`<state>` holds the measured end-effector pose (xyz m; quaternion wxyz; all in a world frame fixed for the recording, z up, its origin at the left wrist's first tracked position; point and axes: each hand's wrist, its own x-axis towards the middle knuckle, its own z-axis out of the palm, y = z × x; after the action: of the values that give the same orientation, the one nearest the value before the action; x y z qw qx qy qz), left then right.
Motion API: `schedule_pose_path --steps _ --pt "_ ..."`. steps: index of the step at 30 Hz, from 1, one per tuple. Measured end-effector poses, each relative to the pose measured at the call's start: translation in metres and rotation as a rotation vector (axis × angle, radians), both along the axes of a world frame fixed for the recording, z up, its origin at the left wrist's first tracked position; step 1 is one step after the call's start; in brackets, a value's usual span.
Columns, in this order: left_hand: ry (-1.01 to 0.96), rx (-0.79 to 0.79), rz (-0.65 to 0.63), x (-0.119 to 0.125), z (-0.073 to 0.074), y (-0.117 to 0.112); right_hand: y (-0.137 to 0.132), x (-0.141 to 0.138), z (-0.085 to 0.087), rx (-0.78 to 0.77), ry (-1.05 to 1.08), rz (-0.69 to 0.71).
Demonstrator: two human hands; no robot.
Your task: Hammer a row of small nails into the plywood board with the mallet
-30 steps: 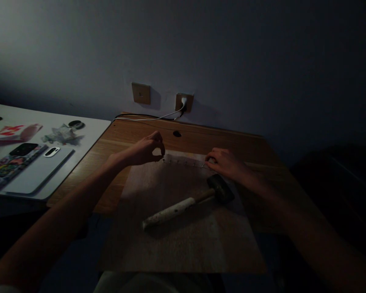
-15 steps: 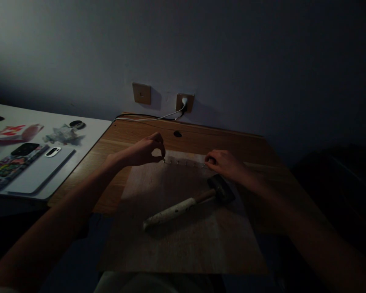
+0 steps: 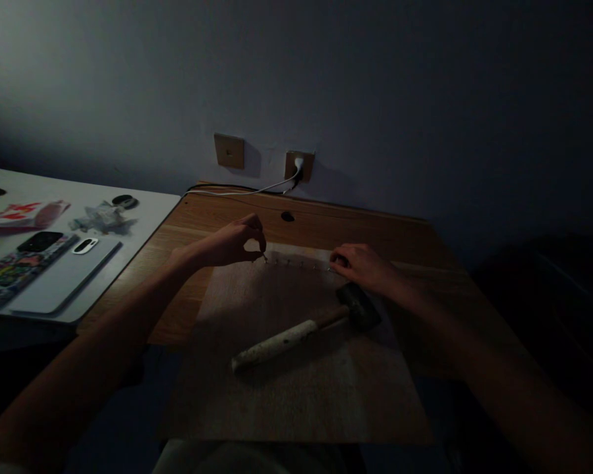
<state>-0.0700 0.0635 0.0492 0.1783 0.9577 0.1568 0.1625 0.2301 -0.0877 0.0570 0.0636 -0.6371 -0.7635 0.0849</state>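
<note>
Several small nails (image 3: 288, 263) stand in a row across the far part of a wooden board (image 3: 257, 408). My left hand (image 3: 232, 242) has thumb and forefinger pinched at the leftmost nail (image 3: 265, 260). At the other end, my right hand (image 3: 360, 264) is curled with its fingertips closed on the rightmost nail (image 3: 330, 268). Shade hides the finer detail at both fingertips. Nearer to me, a hammer (image 3: 286, 337) with a dark head and a whitish, worn handle lies across the board, its head just below my right hand.
The board rests on a wooden desk (image 3: 202, 220) against a wall. Behind it, cables (image 3: 237, 193) run to a wall socket (image 3: 291, 164). On a white table (image 3: 153, 210) at left lie a grey phone-like slab (image 3: 64, 280), a patterned one (image 3: 14, 270) and plastic packets (image 3: 103, 217).
Both hands stay at the two ends of the nail row. My left fingertips have shifted very slightly left. The hammer and board have not moved.
</note>
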Motion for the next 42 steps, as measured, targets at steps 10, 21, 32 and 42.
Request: schedule_pose_path --steps 10,21,32,42 --pt "0.029 -0.02 -0.017 0.005 -0.003 -0.005 0.006 -0.003 0.0 -0.04 -0.042 -0.028" --pt "0.002 -0.108 -0.039 0.007 -0.02 -0.003 0.01 -0.006 0.001 -0.062 -0.147 -0.018" --pt "-0.03 -0.169 -0.018 0.008 -0.024 -0.004 0.01 -0.007 -0.007 -0.073 -0.128 -0.034" --pt "0.013 -0.182 -0.018 0.009 -0.025 -0.01 0.016 -0.009 0.006 -0.163 0.279 -0.084"
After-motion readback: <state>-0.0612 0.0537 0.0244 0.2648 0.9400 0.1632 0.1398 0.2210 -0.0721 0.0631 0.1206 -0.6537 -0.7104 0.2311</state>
